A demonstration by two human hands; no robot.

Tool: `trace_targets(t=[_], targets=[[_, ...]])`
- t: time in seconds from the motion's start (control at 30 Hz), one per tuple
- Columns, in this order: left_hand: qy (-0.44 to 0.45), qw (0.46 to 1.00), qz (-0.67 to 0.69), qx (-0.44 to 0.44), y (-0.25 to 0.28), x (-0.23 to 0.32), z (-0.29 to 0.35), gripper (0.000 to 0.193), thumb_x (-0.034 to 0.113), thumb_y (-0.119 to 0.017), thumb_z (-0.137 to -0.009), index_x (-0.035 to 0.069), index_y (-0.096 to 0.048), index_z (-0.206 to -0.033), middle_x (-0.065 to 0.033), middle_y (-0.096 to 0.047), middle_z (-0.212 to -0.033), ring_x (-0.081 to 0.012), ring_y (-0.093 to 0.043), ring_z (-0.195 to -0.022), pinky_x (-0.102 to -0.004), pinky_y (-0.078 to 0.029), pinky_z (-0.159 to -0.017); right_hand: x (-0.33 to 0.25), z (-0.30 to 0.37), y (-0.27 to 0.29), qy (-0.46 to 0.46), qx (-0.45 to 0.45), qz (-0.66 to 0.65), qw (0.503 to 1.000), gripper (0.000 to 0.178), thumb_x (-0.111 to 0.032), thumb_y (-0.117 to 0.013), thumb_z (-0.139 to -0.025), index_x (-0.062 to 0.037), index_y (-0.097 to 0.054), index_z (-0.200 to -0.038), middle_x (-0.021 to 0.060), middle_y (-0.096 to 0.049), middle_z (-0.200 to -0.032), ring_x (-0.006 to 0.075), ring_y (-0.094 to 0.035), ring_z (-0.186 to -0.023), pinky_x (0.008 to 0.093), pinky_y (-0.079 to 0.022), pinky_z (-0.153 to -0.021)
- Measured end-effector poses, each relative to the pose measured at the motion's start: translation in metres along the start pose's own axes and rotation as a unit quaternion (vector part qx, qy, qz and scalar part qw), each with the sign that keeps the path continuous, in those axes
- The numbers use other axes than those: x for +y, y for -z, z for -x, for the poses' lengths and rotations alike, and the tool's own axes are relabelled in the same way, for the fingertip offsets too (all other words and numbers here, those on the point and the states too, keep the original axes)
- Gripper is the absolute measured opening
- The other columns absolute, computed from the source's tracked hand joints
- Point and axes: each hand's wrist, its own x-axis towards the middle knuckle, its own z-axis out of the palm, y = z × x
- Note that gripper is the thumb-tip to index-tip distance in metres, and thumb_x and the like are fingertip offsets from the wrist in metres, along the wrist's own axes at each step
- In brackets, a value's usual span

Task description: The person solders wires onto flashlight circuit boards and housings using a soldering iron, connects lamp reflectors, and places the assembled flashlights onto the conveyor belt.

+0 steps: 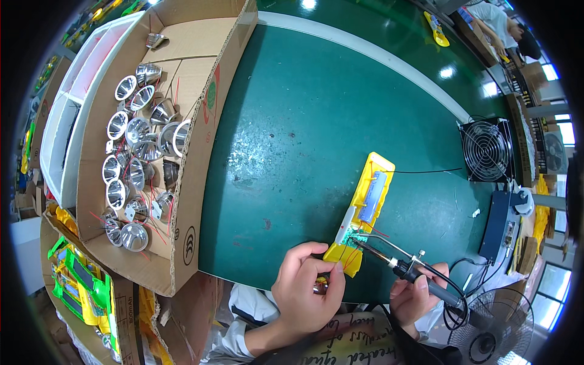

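A long yellow plastic housing (380, 163) lies on the green table, slanting toward me. Inside it sit a blue cylindrical battery (372, 198) and, nearer me, a small green circuit board (351, 236) with thin red and dark wires. My left hand (307, 286) is closed at the housing's near end, its fingertips by the wires. Within its curled fingers shows a shiny round part, apparently a reflector cup (320, 285), mostly hidden. My right hand (417, 295) grips a soldering iron (435, 287) by its black handle. Its tip and a thin metal tube (383, 240) reach the board.
At left stands a cardboard box (188, 234) with several silver reflector cups (134, 236) and red wires. Green and yellow parts (82, 283) fill a box below it. A black fan (486, 149) and a dark box-shaped unit (500, 226) with cables border the right. Another person (496, 27) sits far right.
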Motion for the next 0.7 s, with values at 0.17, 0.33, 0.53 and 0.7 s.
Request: trace_targets(t=[0.17,0.33,0.53,0.7], targets=[[-0.007,1.0,-0.003,0.004,-0.001,-0.002,0.001,0.011,-0.001,-0.062,-0.068,0.001,-0.051,-0.071,-0.013,-0.05,-0.094,-0.0105,-0.05,-0.058,-0.021,-0.04,-0.049,0.0,0.001,0.002,0.007,0.009,0.01,1.0,0.026,-0.018,-0.055,-0.078,-0.0026,-0.035,-0.082,0.0114,-0.049,-0.055,0.012,-0.043,-0.035,0.0185,-0.035,-0.031],[-0.016,1.0,0.001,0.006,-0.002,-0.003,0.001,0.011,-0.001,-0.061,-0.069,0.001,-0.051,-0.071,-0.0129,-0.05,-0.094,-0.0095,-0.05,-0.057,-0.0205,-0.04,-0.049,-0.001,0.0,0.003,0.012,0.003,0.003,1.0,0.026,-0.018,-0.055,-0.078,-0.0026,-0.035,-0.082,0.011,-0.049,-0.055,0.0117,-0.042,-0.034,0.0186,-0.035,-0.031],[0.004,1.0,0.02,0.005,-0.001,0.001,0.0,0.01,-0.003,-0.06,-0.069,0.001,-0.051,-0.072,-0.0132,-0.049,-0.094,-0.0091,-0.05,-0.058,-0.0199,-0.041,-0.05,-0.005,0.002,0.005,-0.003,0.009,0.015,1.0,0.027,-0.022,-0.055,-0.078,-0.0025,-0.038,-0.084,0.0076,-0.048,-0.05,0.0114,-0.045,-0.038,0.0212,-0.039,-0.037],[-0.027,0.999,0.025,0.014,0.003,-0.005,0.004,0.011,-0.001,-0.061,-0.068,0.0,-0.054,-0.076,-0.014,-0.049,-0.095,-0.0131,-0.052,-0.066,-0.0212,-0.043,-0.055,-0.004,-0.001,0.021,0.036,-0.01,-0.008,0.999,0.023,-0.015,-0.052,-0.078,-0.0018,-0.034,-0.082,0.0109,-0.048,-0.057,0.0117,-0.042,-0.035,0.0177,-0.034,-0.032]])
